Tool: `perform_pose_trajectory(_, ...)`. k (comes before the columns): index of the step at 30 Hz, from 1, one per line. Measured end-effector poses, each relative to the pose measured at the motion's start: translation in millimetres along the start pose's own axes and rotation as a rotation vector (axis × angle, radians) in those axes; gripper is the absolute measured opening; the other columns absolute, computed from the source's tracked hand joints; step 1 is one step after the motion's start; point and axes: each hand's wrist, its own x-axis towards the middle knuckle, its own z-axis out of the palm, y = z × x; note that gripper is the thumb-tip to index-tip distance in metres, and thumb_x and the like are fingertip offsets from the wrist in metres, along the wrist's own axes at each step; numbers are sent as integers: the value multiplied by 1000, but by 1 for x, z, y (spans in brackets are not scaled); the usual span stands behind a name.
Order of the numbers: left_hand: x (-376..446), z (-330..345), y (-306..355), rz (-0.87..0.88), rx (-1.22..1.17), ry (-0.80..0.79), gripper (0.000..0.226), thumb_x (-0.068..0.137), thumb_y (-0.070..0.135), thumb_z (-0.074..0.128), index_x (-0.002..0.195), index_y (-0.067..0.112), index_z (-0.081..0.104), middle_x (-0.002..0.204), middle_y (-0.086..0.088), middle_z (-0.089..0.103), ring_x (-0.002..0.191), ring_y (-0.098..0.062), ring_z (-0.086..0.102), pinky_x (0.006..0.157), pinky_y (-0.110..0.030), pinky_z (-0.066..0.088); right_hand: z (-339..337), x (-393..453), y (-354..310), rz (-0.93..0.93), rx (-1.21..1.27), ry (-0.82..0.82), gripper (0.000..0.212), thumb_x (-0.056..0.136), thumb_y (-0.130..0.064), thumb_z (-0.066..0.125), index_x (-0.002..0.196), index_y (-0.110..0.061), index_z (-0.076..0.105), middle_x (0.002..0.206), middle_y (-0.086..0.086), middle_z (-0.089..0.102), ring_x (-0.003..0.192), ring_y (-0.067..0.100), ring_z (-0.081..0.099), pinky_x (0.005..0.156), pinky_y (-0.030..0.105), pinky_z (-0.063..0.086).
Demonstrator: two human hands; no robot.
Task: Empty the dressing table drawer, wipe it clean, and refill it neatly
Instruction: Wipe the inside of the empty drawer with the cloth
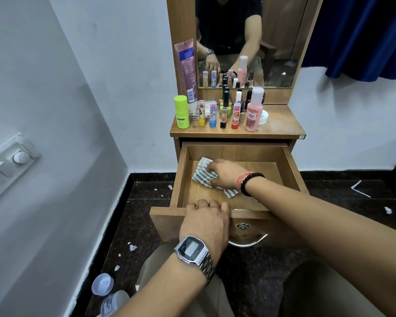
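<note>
From the head camera, the only view I have, I look down on the drawer, pulled well out of the dressing table. Its floor holds nothing but a striped cloth, which lies toward the left rear of the compartment.

My right hand reaches in across the drawer from the right and bears down on the cloth, fingers curled over it and gathering the fabric, so I read it as gripping the cloth, not lying flat on it. One tail of the cloth trails out beneath the wrist. My left hand rests on the drawer's front edge, its fingers hooked over the top of the front panel to steady it.

The cosmetics stand crowded on the tabletop below the mirror: a green stick, a pink bottle, several small tubes and nail polishes, with a tall pink tube leaning on the frame.

I judge the emptying done and the wiping under way. The right half and the corners look not yet covered from here, so the next move calls for sweeping the cloth across to them while the left hand holds the drawer firm. Refilling comes after.
</note>
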Motion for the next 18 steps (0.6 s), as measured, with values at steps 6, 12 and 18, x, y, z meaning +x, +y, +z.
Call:
perform_pose_trajectory(6,-1,0,0,11,1,7,28,97,14,28,122,13,40,129,-14,49,118,-32,45,96,-44,34,-2,8,-6,130,155,35,58,86,-26,68,136,-9,44,128,15,56,115,32,56,95,41,49)
perform_pose_trajectory(12,0,-1,0,13,-10,16,26,97,16,29,120,14,40,129,-13,50,119,-32,45,97,-44,33,-8,5,-15,106,76,-40,25,77,-19,74,99,-13,65,102,6,67,92,25,64,78,32,53)
perform_pose_trajectory(18,-1,-1,-1,7,-28,24,27,97,17,30,122,13,40,130,-13,49,120,-32,44,96,-44,33,-22,16,-22,54,230,-27,7,84,-12,60,90,-16,59,92,4,65,68,14,59,55,23,46)
